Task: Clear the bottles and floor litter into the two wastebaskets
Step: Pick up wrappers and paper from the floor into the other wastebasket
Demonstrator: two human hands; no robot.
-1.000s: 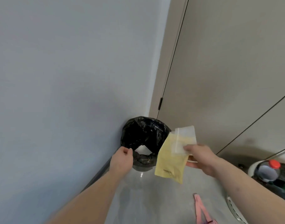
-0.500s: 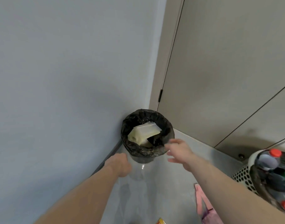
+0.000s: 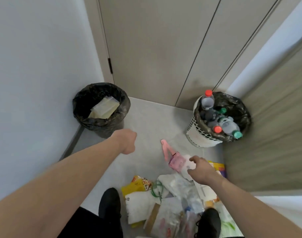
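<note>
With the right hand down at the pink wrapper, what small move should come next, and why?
Probably pinch the pink wrapper with the right hand and lift it: the fingers already reach it, litter remains on the floor, and the black-lined wastebasket holds the wrappers.

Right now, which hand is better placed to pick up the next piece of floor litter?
Right. The right hand already touches the pink-and-white packet on the litter pile, while the left hand hangs with curled fingers, holding nothing, nearer the black-lined wastebasket.

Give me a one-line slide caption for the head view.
Right hand reaches into floor litter at a pink packet; black-lined wastebasket holds yellow packets, white one bottles.
</note>
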